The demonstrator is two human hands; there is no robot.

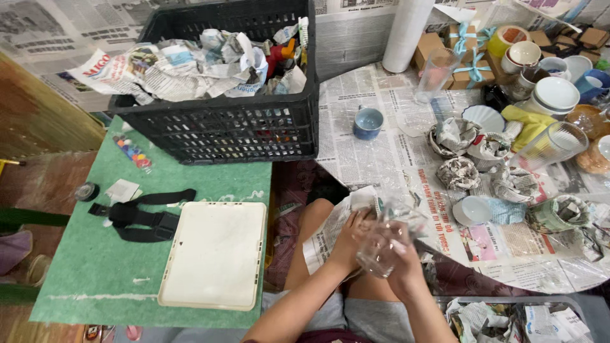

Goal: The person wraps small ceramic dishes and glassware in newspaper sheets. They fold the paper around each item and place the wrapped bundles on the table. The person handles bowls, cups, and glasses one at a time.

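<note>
Both hands hold a clear drinking glass [386, 240] over my lap, at the edge of the round table. My left hand [353, 236] grips the glass from the left side, and a sheet of newspaper [330, 230] lies under it across my knee. My right hand [400, 262] wraps the glass from below and the right. The glass is tilted, its mouth toward the table.
A black crate [222, 121] of crumpled newspaper stands on a green table [101, 260] beside a white tray [216, 254] and black strap [136, 216]. The newspaper-covered round table [381, 152] holds a blue cup [368, 122], wrapped bundles, bowls, glasses and gift boxes. A paper roll [406, 32] stands behind.
</note>
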